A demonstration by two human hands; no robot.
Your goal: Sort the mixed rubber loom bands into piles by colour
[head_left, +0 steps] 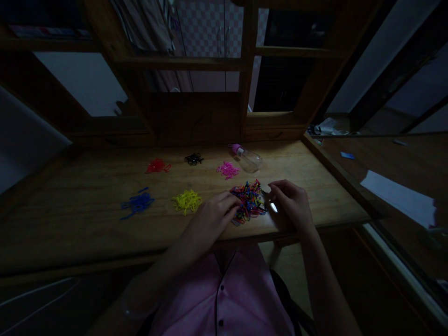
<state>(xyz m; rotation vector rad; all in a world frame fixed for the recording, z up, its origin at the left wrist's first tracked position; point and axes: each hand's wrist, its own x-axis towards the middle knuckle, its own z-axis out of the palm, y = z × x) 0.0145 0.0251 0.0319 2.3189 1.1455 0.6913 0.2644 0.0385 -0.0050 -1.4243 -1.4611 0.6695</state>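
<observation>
A mixed pile of small coloured rubber bands lies on the wooden desk in front of me. Against its left edge rests my left hand, fingers curled together and fingertips touching the bands; anything between them is hidden. My right hand is at the pile's right side, thumb and fingers pinched close to a dark strand; what they hold is too dim to name. Sorted by colour, separate heaps lie further left and back: yellow bands, blue bands, red bands, black bands and pink bands.
A clear bottle with a pink cap lies on its side behind the pile. Wooden shelving rises along the desk's back edge. On a side surface to the right are a white paper and a small blue packet.
</observation>
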